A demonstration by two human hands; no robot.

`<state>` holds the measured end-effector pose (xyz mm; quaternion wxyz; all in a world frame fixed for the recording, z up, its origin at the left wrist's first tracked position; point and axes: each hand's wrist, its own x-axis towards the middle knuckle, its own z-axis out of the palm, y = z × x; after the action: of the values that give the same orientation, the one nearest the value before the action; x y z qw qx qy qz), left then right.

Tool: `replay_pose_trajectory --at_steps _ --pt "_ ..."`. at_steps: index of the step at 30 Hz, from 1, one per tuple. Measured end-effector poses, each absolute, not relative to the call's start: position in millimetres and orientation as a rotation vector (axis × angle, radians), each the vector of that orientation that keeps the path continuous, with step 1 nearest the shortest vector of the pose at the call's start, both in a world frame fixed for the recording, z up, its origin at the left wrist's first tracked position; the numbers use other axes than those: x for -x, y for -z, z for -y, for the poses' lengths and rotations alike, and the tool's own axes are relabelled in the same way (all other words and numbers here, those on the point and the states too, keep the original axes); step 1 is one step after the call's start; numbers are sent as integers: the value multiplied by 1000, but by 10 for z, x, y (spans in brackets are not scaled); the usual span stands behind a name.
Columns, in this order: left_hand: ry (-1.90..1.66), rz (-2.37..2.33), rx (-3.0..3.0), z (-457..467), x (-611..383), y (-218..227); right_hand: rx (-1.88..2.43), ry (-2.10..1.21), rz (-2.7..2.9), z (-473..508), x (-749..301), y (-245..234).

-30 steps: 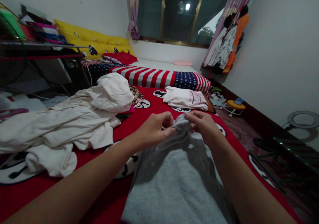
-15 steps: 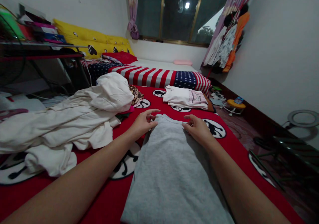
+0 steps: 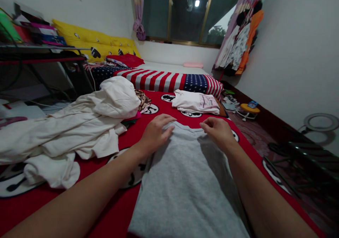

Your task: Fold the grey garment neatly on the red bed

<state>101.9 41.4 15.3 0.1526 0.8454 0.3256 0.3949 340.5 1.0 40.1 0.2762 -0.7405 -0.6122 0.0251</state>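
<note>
A light grey garment point(image 3: 182, 185) lies folded lengthwise on a red blanket point(image 3: 106, 202) with white-and-black cartoon patches. At the far left corner of its top edge is my left hand point(image 3: 157, 132), thumb and fingers apart around the cloth. My right hand point(image 3: 217, 130) is at the far right corner, with thumb and forefinger closed on the edge. Between the hands the top edge dips slightly. Left of them, a cream-white garment point(image 3: 100, 114) lies in a loose heap. Beyond the hands rests a folded white shirt point(image 3: 196, 102) with pink print.
A brown patterned cloth point(image 3: 143, 100) lies by the heap. Behind is a bed with a striped, starred cover point(image 3: 159, 81) and yellow cushion point(image 3: 92, 40). A cluttered desk point(image 3: 45, 58) stands left. On the right are an orange stool point(image 3: 250, 109), a ring light point(image 3: 321, 122) and hanging clothes point(image 3: 238, 51).
Both hands have shifted slightly to the right at the garment's top edge. The top edge has spread wider and now sags between them. The view has turned slightly.
</note>
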Motion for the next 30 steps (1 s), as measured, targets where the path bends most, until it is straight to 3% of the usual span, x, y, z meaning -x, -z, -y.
replay_pose_trajectory --at_steps 5,10,16,23,26,30 --pt "-536 -926 -2692 -292 -1105 -1 2294 -5 1657 19 -3526 -270" --pt "-397 -1046 -2686 -389 -1070 175 2416 60 1666 -15 -3562 -96" --pt "-421 -1079 -2628 -444 -1052 157 2341 -57 1820 98 -3501 -140" --pt "-583 -1382 -2410 -624 -1010 174 1566 -150 2375 1224 -3058 -322" --pt "-723 -1350 -2369 -681 -976 210 1405 -187 2629 1641 -2793 -193" --pt "-902 -1233 -2252 -728 -940 252 1521 10 2576 1737 -2667 110"
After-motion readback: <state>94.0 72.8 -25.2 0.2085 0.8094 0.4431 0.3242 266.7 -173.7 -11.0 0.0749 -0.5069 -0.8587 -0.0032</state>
